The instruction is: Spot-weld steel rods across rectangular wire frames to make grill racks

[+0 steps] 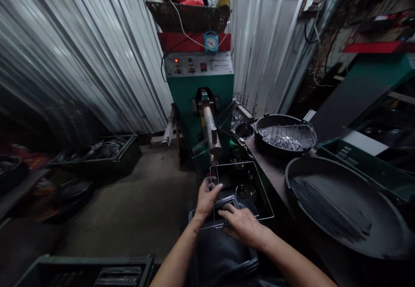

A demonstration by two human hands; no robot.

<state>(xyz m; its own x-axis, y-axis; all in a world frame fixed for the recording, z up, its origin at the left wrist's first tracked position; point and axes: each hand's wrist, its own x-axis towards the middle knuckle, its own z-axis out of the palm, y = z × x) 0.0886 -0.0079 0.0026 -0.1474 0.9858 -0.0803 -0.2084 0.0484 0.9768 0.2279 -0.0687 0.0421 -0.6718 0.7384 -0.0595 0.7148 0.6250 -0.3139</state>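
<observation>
In the head view my left hand [206, 199] is closed on the left side of a thin rectangular wire frame [259, 192], thumb on top. The frame's far edge sits under the metal electrode arm [211, 131] of a green welding machine [201, 92]. My right hand [243, 224] lies palm down on the frame's near edge, fingers curled over a smaller wire rectangle [224, 200]. A stack of dark frames [220, 252] lies just below both hands.
A large round black tray [382, 235] holding straight wire rods [324, 209] sits at right. A second round tray [262, 138] with welded wire racks is behind it. Green crates [97, 157] with parts stand on the floor at left. Corrugated metal walls enclose the space.
</observation>
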